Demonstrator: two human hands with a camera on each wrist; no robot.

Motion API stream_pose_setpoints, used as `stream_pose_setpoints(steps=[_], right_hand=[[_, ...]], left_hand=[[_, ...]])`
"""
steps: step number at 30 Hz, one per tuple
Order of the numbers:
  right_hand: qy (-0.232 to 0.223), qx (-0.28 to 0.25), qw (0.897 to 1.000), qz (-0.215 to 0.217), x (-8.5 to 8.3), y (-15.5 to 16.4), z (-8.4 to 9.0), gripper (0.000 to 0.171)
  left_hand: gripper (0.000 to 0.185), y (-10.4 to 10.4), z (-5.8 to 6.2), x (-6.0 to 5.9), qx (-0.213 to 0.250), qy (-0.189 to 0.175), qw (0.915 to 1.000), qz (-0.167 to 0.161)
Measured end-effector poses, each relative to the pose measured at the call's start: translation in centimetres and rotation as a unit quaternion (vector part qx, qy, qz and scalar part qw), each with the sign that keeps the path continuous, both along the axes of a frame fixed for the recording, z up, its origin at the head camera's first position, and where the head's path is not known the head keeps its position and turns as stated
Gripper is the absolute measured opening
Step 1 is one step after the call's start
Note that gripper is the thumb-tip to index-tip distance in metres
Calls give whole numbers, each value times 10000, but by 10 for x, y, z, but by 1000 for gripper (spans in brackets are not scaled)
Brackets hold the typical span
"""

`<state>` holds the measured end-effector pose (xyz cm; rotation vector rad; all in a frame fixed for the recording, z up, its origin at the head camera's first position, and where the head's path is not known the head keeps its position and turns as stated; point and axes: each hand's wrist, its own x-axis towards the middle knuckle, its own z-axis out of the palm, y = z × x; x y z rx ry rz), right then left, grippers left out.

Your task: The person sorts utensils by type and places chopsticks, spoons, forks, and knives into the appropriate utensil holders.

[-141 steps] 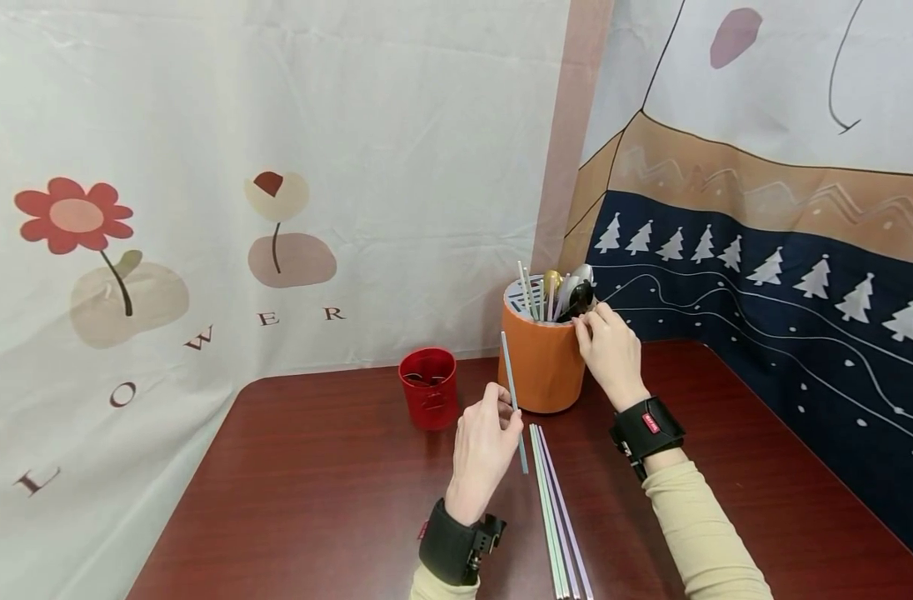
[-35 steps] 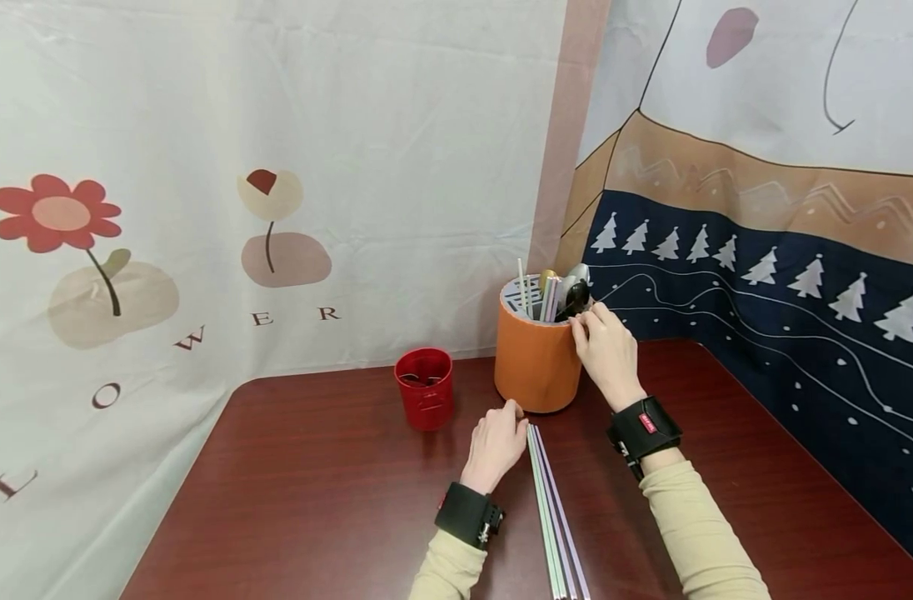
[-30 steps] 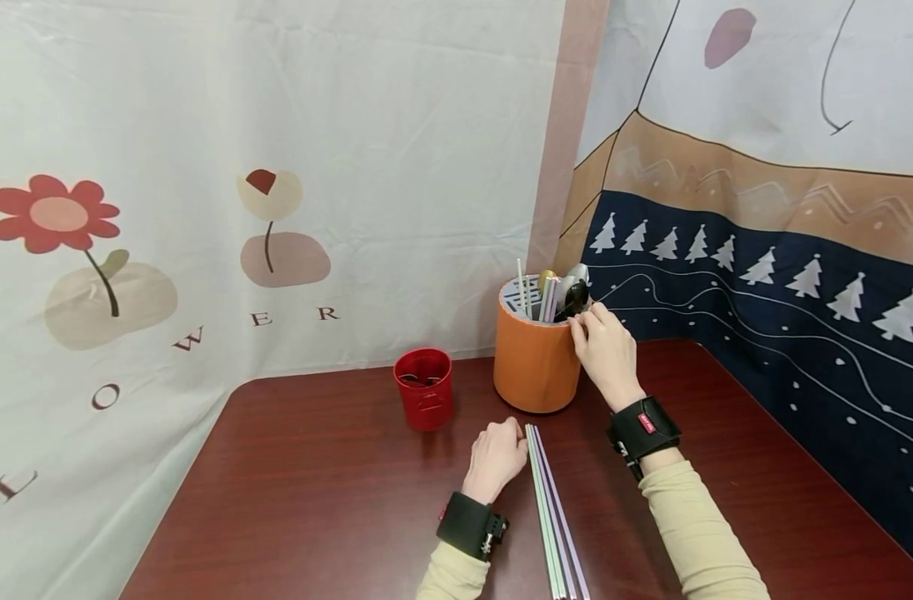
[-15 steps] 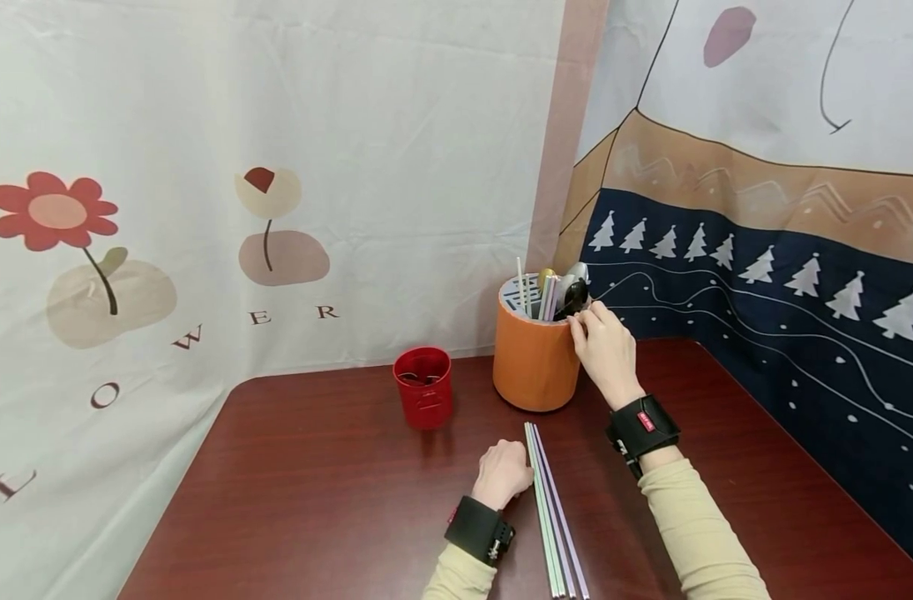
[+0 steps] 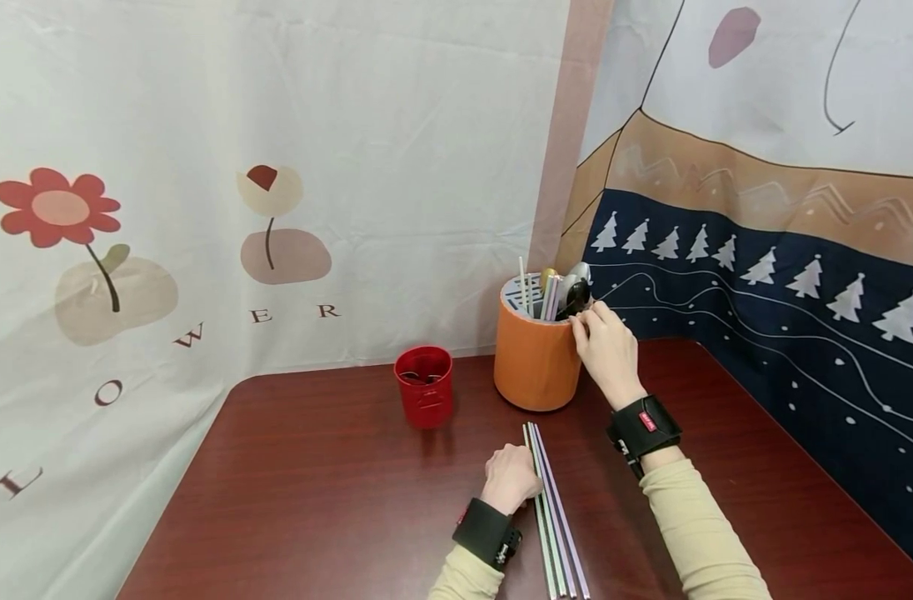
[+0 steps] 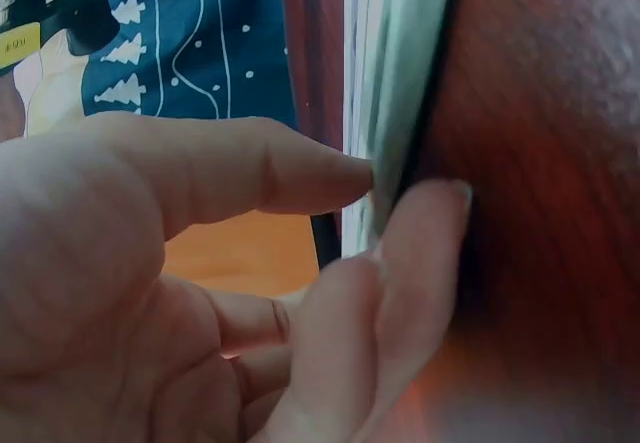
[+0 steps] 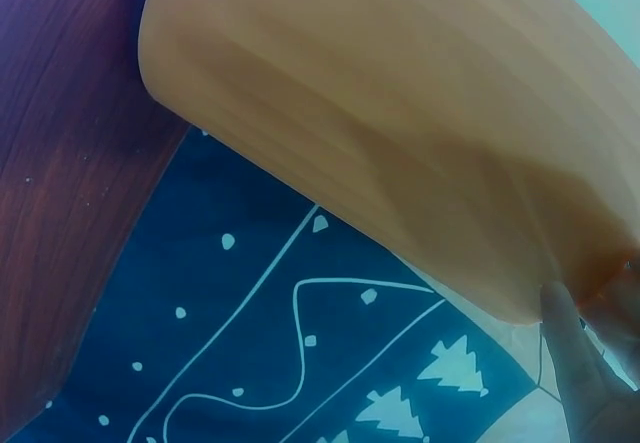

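Note:
Several long, thin chopsticks (image 5: pixel 551 517), pale green and lilac, lie side by side on the table. My left hand (image 5: pixel 512 479) is at their left side; in the left wrist view its thumb and fingertip pinch the outermost pale green chopstick (image 6: pixel 412 73). My right hand (image 5: pixel 611 350) grips the rim of an orange utensil holder (image 5: pixel 536 367) at its right side, with the thumb against the outer wall. A slotted grey lid tops the holder. Out of it stand several chopsticks (image 5: pixel 551 298), a black spoon (image 5: pixel 577 294), a silver spoon (image 5: pixel 581 271) and a gold one (image 5: pixel 548 278).
A red cup (image 5: pixel 425 400) with dark items inside stands left of the holder on the brown table (image 5: pixel 314 475). A white printed cloth (image 5: pixel 396 167) hangs behind, and a navy cloth with trees (image 5: pixel 764 308) borders the right side.
My left hand, which held a blue chopstick before the holder, has let it go and come down to the chopsticks on the table. The right hand keeps its grip on the rim.

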<state>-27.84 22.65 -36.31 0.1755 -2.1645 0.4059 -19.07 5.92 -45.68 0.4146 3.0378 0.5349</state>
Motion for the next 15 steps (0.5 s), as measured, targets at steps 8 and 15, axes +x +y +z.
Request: stream_pose_setpoints(steps=[8, 15], right_hand=[[-73, -12, 10000, -22, 2, 0, 1, 23], [-71, -25, 10000, -8, 2, -1, 1, 22]], left_hand=[[25, -4, 3, 0, -183, 45, 9994, 298], [25, -7, 7, 0, -268, -228, 9988, 346]])
